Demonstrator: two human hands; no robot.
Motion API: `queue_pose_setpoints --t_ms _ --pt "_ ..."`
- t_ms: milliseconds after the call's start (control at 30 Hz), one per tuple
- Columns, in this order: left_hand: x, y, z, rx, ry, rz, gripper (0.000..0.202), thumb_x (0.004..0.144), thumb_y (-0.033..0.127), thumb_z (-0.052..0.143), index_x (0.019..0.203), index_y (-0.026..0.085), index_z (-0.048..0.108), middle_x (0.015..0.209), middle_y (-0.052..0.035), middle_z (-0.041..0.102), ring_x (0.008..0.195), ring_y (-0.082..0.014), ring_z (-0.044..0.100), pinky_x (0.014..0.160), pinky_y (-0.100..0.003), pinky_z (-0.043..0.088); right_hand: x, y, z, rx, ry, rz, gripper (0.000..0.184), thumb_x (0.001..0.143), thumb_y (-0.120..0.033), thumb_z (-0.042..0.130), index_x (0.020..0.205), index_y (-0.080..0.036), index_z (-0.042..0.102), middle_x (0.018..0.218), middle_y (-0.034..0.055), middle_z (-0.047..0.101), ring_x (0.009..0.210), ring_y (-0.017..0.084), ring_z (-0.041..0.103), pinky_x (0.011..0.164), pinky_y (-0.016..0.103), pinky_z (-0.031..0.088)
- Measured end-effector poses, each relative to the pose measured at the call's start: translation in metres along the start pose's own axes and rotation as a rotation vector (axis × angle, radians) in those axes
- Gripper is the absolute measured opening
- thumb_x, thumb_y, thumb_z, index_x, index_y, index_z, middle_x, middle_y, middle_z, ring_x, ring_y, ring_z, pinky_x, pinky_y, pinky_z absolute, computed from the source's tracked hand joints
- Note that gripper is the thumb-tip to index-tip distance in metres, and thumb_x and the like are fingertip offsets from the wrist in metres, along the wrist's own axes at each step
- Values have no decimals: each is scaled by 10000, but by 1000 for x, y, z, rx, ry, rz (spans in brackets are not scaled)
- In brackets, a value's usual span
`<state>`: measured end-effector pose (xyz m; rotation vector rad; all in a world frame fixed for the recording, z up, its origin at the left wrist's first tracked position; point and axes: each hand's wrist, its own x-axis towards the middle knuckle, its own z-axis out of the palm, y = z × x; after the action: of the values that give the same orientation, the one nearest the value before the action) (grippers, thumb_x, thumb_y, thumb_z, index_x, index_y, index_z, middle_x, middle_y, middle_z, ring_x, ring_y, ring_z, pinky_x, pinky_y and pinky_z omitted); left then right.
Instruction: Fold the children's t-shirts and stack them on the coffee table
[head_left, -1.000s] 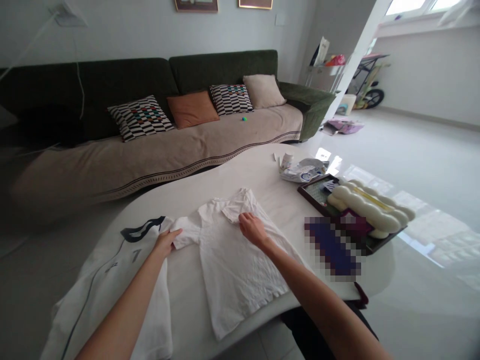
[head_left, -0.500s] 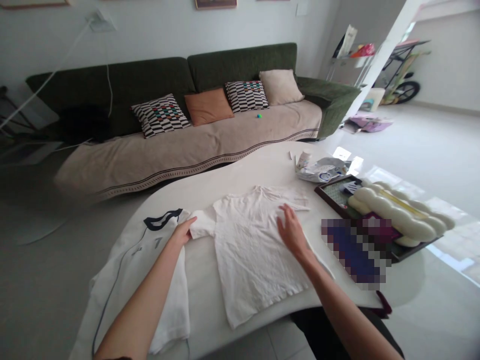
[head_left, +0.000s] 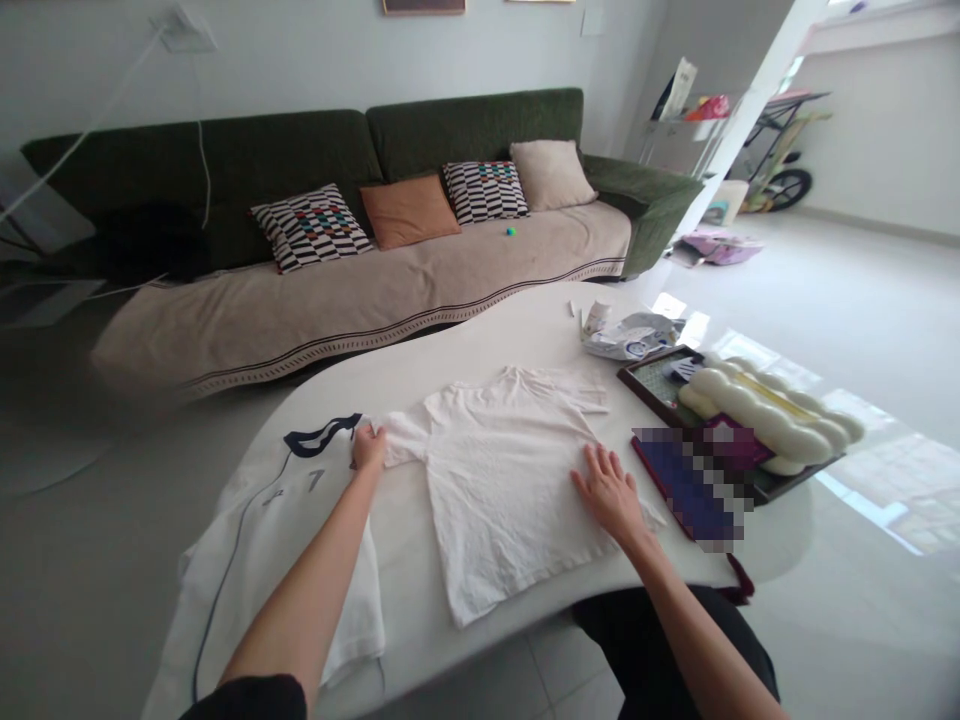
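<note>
The sleeve (head_left: 406,437) of a white T-shirt (head_left: 510,490) is pinched in the closed left hand (head_left: 368,447), while the right hand (head_left: 609,490) is laid palm-down, fingers slightly spread, along the shirt's opposite edge. Between both hands the shirt is spread out; left of the left hand, a dark-collared garment (head_left: 259,545) is laid.

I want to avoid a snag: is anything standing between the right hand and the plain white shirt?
Nothing visible does: the right hand lies palm down over the plain white shirt, at its right edge. The tray sits apart, farther right.
</note>
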<state>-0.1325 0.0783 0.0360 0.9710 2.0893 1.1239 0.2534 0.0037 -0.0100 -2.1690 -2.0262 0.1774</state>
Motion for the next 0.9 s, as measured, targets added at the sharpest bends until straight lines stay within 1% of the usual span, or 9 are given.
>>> queue_pose_setpoints --t_ms 100,167,233,300,367,467,633,767,900 --pt "-73 -1 7 144 -51 331 404 737 261 557 1121 152 495 1158 -150 500 1215 -281 349 1001 -416 279 -18 10 -5 -26 57 -9 483 849 -275 340 1317 -154 334 1377 165 315 1263 291 280 928 479 325" --pt "-136 -13 9 266 -321 643 378 750 327 557 1112 221 524 1203 -114 467 1196 -256 365 1001 -398 292 -27 21 -8 -9 90 -17 444 824 -213 353 1259 -143 404 1290 174 424 1171 272 404 895 409 370" --pt "-192 -29 6 378 -571 769 444 692 374 629 1110 263 531 1207 -89 465 1144 -251 409 974 -391 331 -34 34 -12 14 98 32 392 802 -200 375 1173 -124 478 1128 174 542 1040 262 500 826 357 408" --pt "-226 -45 -3 466 -657 771 465 666 346 660 1107 268 534 1169 -80 487 1101 -248 436 946 -393 357 -38 45 -17 44 77 113 330 784 -224 401 1069 -124 536 981 156 600 930 263 544 749 339 423" --pt "-235 -55 -14 506 -678 747 364 712 249 609 1072 254 551 1095 -66 521 1045 -220 469 914 -366 381 -40 51 -24 123 28 177 289 771 -256 418 988 -131 563 885 138 620 831 251 569 680 325 421" --pt "-222 -58 -30 515 -725 760 292 771 105 458 1000 238 582 980 -45 558 959 -172 508 859 -302 409 -37 54 -38 265 -52 169 270 755 -275 432 945 -151 577 748 73 620 685 187 575 617 275 410" --pt "-211 -53 -51 536 -684 816 308 811 98 376 973 222 606 881 -53 576 881 -166 532 787 -275 419 -41 67 -55 350 -86 93 290 748 -301 456 982 -175 574 631 -2 573 573 134 541 553 223 399" --pt "-227 -55 -59 578 -784 814 248 813 163 431 973 226 610 895 -53 588 863 -167 540 770 -270 417 -59 60 -47 192 -34 102 315 732 -198 467 1026 -133 562 855 103 604 770 195 574 709 294 432" --pt "-227 -53 -57 522 -890 680 247 809 297 478 1004 214 605 926 -43 612 851 -151 562 774 -243 423 -71 -3 -31 156 130 -32 394 808 -247 411 1173 -118 486 1242 195 443 1128 273 434 906 393 361"
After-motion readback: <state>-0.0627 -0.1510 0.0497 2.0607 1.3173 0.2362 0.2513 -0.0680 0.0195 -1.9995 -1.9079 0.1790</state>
